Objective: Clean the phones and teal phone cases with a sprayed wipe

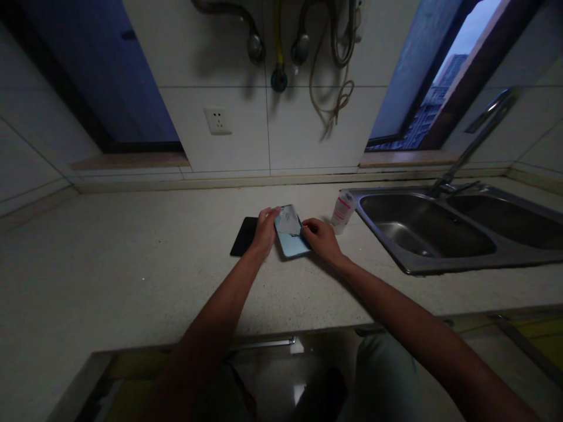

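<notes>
A light blue phone (291, 240) lies flat on the pale countertop (132, 275), with a small white wipe or sheet (288, 223) on its upper half. My left hand (265, 230) grips the phone's left edge, fingers curled over its top corner. My right hand (321, 237) is closed at the phone's right edge, fingertips pinched on the dark strip there. A black flat rectangle (243, 235) lies just left of my left hand, partly hidden by it.
A small white bottle with a red label (342, 211) stands right of the phone. A steel double sink (440, 231) with a tap (479, 138) fills the right side. A wall socket (217, 120) and hanging hoses (334, 70) are on the tiled wall behind.
</notes>
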`<state>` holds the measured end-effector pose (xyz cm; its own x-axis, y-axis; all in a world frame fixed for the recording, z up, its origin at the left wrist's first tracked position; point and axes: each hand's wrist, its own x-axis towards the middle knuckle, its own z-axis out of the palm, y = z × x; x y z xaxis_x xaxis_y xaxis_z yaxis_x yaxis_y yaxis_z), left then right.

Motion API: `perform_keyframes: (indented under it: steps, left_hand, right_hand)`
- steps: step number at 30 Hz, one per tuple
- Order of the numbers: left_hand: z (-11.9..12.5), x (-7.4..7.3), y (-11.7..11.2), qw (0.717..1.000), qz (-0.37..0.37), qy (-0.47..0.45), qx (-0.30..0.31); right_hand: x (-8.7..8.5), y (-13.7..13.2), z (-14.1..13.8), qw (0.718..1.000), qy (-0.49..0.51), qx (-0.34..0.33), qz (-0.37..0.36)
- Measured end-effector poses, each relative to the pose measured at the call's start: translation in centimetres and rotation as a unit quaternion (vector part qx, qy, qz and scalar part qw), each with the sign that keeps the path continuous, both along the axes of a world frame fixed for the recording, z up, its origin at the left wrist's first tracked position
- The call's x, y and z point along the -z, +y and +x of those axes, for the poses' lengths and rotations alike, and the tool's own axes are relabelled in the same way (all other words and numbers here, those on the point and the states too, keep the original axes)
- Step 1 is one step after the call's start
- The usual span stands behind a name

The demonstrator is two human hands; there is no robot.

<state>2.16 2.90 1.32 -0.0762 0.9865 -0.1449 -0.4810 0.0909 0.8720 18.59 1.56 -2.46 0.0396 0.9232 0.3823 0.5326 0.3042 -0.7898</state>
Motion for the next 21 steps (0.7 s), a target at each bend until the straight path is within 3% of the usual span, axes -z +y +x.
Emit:
perform_keyframes:
  steps: [4,8,12,16,21]
  left_hand:
    - [1.4,0.8,-0.3,0.980,-0.059,-0.165,0.096]
    - [1.6,1.1,-0.7,0.961,-0.110,-0.209,0.143]
    - [1.7,1.2,-1.2,0.954,-0.131,-0.225,0.149]
    - [1.9,1.4,-1.5,0.936,-0.136,-0.248,0.209]
    - [2.1,1.8,-2.1,0.916,-0.138,-0.235,0.294]
  right_hand:
    - [-0.1,0.1,0.1,0.998,0.068,0.004,0.001]
    - [0.1,0.3,0.2,0.985,0.142,-0.064,-0.078]
    - [-0.2,0.4,0.5,0.970,0.165,-0.117,-0.138]
    - [-0.9,0.8,1.4,0.981,0.170,-0.057,-0.073]
    - [-0.7,1.5,2.4,0.997,0.067,-0.019,0.033]
